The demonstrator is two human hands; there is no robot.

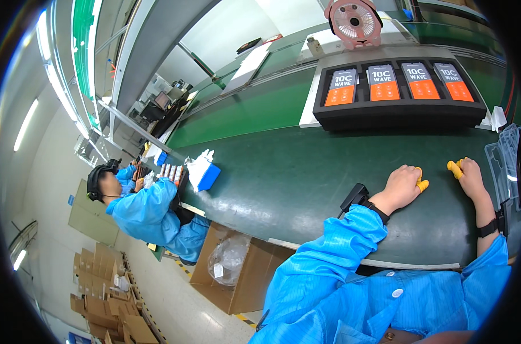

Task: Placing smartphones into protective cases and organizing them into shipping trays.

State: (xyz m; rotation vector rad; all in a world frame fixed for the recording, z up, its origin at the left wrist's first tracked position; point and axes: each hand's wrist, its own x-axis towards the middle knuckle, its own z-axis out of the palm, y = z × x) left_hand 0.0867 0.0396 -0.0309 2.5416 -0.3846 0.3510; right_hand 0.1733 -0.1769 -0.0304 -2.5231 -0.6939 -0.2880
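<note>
left hand, right hand, yellow-capped fingers, seemingly empty, green belt

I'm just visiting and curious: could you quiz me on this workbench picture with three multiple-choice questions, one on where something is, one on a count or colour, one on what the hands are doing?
1. Where is the black tray?
A. on the green belt beyond the hands
B. on the floor
C. in the person's lap

2. How many orange-and-grey packs lie in it?
A. two
B. four
C. six

3. What do the left hand and right hand hold?
A. a pack each
B. one box together
C. nothing; both rest on the belt

Answers: 1 A, the tray sits on the belt's far side. 2 B, four lie side by side. 3 C, both hands are curled on the belt, with yellow covers on some fingers.
</note>
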